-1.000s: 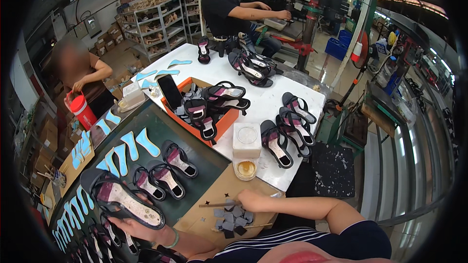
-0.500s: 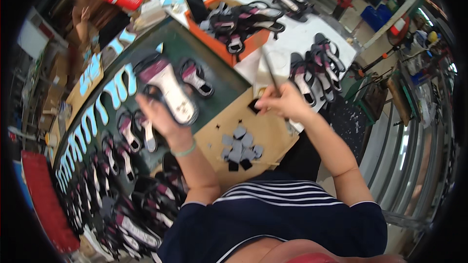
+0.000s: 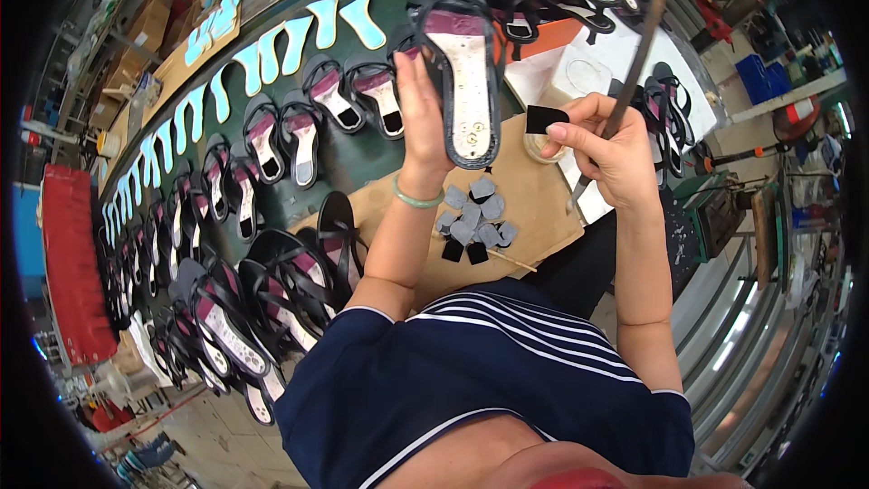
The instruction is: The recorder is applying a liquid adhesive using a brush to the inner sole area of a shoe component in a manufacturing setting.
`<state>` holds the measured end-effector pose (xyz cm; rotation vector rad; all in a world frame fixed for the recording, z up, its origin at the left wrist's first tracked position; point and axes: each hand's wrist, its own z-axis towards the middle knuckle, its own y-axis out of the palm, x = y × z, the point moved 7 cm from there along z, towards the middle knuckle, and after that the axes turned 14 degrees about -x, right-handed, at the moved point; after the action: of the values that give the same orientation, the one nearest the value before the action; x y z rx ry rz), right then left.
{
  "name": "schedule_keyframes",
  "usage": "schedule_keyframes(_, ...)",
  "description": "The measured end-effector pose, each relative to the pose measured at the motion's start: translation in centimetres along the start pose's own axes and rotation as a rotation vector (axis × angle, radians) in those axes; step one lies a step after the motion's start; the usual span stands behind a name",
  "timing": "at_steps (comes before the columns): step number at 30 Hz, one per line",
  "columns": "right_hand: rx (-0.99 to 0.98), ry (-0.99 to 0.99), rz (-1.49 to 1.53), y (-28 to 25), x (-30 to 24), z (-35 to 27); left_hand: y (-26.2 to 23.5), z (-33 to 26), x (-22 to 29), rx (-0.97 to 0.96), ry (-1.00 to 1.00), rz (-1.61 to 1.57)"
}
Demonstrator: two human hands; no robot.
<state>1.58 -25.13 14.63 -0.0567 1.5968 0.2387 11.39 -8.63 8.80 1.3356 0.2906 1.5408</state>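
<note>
My left hand [image 3: 422, 118] holds a black sandal [image 3: 463, 72] upright, its pale insole with a purple heel part facing me. My right hand [image 3: 608, 147] grips a thin brown brush stick [image 3: 634, 45] that slants up to the right, and pinches a small black square patch [image 3: 545, 118] between thumb and finger. The patch sits just right of the sandal's heel end. Below both hands, a pile of small grey and black patches [image 3: 474, 223] lies on a brown cardboard sheet [image 3: 534, 217]. A green bangle circles my left wrist.
Rows of black sandals with purple insoles [image 3: 299, 127] and light-blue sole cutouts [image 3: 272, 36] cover the dark green bench to the left. More strapped sandals [image 3: 262, 290] crowd my lower left. A small glue cup [image 3: 539, 147] stands behind my right hand. A white table [image 3: 625, 36] holds more sandals.
The view has tilted further down. My left hand has raised the sandal toward the centre, and my right hand has taken up a black patch beside the brush stick.
</note>
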Motion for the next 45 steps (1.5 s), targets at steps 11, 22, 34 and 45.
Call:
schedule_keyframes(11,-0.031,-0.004,0.021,1.8,0.2,1.3,0.9,-0.5,0.4,-0.025,-0.021,0.131)
schedule_keyframes(22,-0.005,-0.043,0.058,2.1,1.3,1.3,1.0,-1.2,1.7,0.032,0.048,0.156)
schedule_keyframes(34,0.022,0.091,0.316,4.0,3.0,1.5,3.0,-2.1,4.4,0.110,0.356,0.387)
schedule_keyframes(45,0.193,0.059,0.017,0.4,3.3,1.3,0.8,-2.1,5.5,0.118,0.335,0.327)
